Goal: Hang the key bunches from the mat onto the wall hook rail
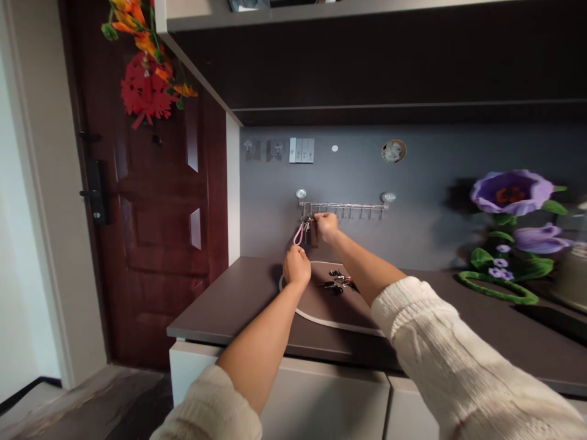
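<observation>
On the grey wall hangs a metal hook rail (346,206) with several hooks. A bunch of keys (307,224) is at its left end, with a pink strap loop (298,234) and a brown leather key fob (314,234). My right hand (326,227) is closed, fingertips pinched at the top of the bunch by the hooks. Below it, my left hand (297,265) is closed at the lower end of the pink loop; its fingertips are partly hidden. More keys (338,281) lie on a brown mat with a white rim (321,319), under my right forearm.
The dark countertop (220,305) runs below the wall, with a dark cabinet (358,61) overhead. Purple artificial flowers (511,195) stand at right. A dark red door (160,263) with red and orange decorations is at left. A round wall hole (394,151) sits above the rail.
</observation>
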